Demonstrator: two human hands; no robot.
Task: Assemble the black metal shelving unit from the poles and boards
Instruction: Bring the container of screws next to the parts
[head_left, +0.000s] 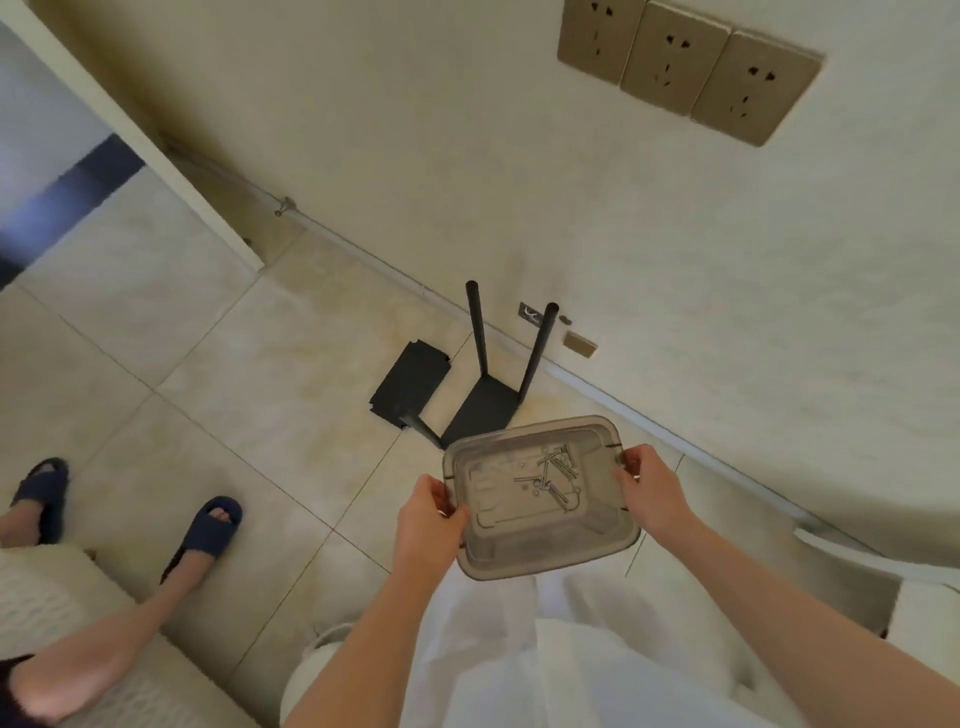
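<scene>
Both arms reach forward, and the left hand (427, 525) and right hand (650, 488) are each clamped on a short end of a clear grey plastic tray (498, 558) with small metal screws (551, 480); their number is hard to make out. The black metal board with upright poles (485, 402) stands on the tiled floor (218, 374) at the wall's foot, its near edge hidden behind the tray, with a second flat black board (410, 382) beside it.

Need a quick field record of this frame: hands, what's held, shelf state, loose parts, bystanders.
left hand: grips left edge of the tray
right hand: grips right edge of the tray
tray: clear plastic, held above the floor
screws: loose in the tray, with small hardware
shelf board: black, on the floor by the wall
poles: three visible on the board; fourth corner hidden by the tray
spare board: black, flat on the floor, left of the shelf
second person: feet in blue slippers, far left
</scene>
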